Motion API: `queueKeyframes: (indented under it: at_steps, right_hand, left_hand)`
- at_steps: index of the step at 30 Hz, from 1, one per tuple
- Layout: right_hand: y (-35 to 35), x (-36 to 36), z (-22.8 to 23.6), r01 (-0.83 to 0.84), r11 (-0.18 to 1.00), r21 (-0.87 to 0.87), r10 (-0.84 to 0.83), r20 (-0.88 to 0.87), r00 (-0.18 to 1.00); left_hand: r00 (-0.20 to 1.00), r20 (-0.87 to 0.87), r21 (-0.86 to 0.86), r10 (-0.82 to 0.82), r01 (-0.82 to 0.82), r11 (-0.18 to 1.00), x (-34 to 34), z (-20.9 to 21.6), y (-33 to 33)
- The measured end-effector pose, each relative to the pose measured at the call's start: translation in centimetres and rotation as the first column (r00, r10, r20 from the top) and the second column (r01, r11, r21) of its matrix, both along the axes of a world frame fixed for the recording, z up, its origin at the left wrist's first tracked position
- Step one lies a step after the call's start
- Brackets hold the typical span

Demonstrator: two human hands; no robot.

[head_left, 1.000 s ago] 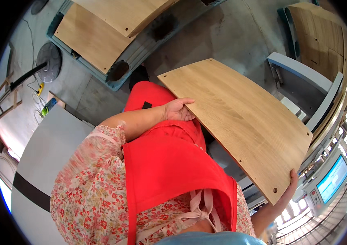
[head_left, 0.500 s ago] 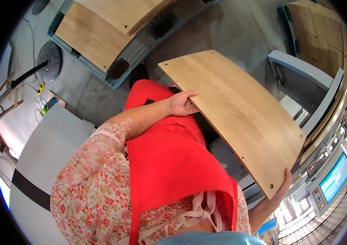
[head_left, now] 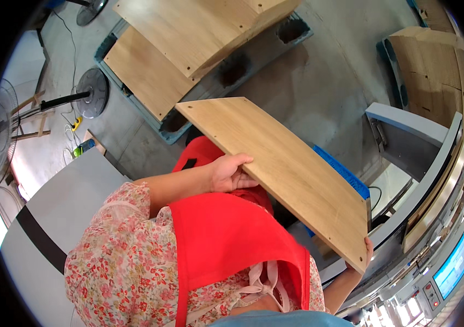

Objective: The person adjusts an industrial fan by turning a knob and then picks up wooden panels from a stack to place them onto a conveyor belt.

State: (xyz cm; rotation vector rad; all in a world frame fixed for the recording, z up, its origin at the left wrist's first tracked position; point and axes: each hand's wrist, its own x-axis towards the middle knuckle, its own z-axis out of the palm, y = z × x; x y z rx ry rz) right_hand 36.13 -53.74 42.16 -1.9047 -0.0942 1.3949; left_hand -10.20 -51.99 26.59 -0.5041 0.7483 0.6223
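A rectangular wood-grain panel (head_left: pixel 292 169) with small drilled holes near its corners is held up in front of my body, slanting from far left to near right. My left hand (head_left: pixel 231 173) grips its near long edge, thumb on top and fingers underneath. At the near right end, my right hand (head_left: pixel 369 249) is wrapped round the panel's short edge; part of its fingers is hidden behind the board.
More wooden panels (head_left: pixel 188 32) lie stacked on a blue-grey pallet (head_left: pixel 169 128) at the far left. A grey machine with a screen (head_left: pixel 453 267) stands at the right. A blue crate (head_left: pixel 341 171) shows behind the panel. Fans with round bases (head_left: pixel 93 92) and cables are at the left.
The panel has shifted left and tilted more, with both hands still on it. The pallet and machine sit lower in the picture, and the blue crate now shows behind the panel.
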Motion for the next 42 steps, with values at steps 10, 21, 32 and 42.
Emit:
queueKeyframes:
  at_steps: [10,21,32,42]
  right_hand:
    - [6.3,-8.0,-11.3,-0.28,0.96,-0.003,0.274,-0.208,0.939]
    - [15.3,-26.4,-23.7,-0.579,0.813,0.062,0.529,-0.494,0.69]
    - [10.0,-29.2,-22.9,-0.77,0.637,-0.039,0.528,-0.705,0.473]
    - [5.5,-29.2,-33.6,-0.833,0.444,-0.331,0.425,-0.74,0.521]
  left_hand:
    - [0.911,-0.325,0.297,0.253,-0.156,0.942,-8.5,-0.8,-0.9]
    - [0.594,-0.581,0.363,0.557,-0.423,0.83,-23.3,-8.9,-2.8]
    - [0.163,-0.786,0.358,0.596,-0.666,0.654,-19.7,-7.4,-14.2]
    - [0.261,-0.924,0.114,0.279,-0.509,0.853,-21.0,-11.9,-15.3]
